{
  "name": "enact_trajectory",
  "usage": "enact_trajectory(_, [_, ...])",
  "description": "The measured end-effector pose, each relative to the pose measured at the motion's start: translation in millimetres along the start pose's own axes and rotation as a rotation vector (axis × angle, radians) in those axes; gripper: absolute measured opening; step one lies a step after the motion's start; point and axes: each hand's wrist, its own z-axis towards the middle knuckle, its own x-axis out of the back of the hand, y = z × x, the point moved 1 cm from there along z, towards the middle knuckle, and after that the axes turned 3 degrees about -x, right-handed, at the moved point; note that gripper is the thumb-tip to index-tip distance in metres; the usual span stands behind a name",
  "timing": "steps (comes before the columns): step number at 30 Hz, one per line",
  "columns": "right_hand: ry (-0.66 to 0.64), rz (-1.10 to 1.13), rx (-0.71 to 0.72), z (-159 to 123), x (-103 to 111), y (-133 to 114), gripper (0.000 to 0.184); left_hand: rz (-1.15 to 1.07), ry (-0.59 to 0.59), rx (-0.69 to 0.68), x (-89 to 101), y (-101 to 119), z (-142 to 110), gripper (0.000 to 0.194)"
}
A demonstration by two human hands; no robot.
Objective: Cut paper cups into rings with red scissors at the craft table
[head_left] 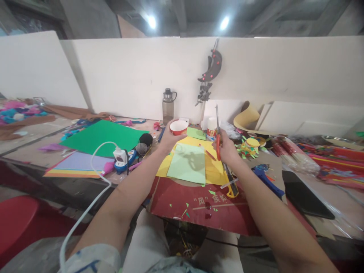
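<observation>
My left hand is wrapped round a red and white paper cup, whose open mouth tilts towards me. In my right hand is a pair of scissors with orange-red handles, the blades pointing up. A light green paper sheet lies below and between my hands, on top of yellow paper. Another paper cup stands just behind the scissors. A yellow utility knife rests under my right forearm.
At the left are a green sheet, stacked coloured papers and a white plug with its cable. A bottle stands at the back. To the right lie a blue tool, a black phone and bagged sticks.
</observation>
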Motion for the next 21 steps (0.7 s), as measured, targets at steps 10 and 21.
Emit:
enact_trajectory(10, [-0.082, 0.058, 0.026, -28.0, -16.7, -46.7, 0.049, 0.531, 0.089, -0.280, -2.5, -3.0, -11.4, 0.067])
enact_trajectory(21, [-0.083, -0.042, -0.053, -32.6, -23.7, -52.7, 0.047, 0.691, 0.137, -0.374, -12.0, -13.4, -17.8, 0.067])
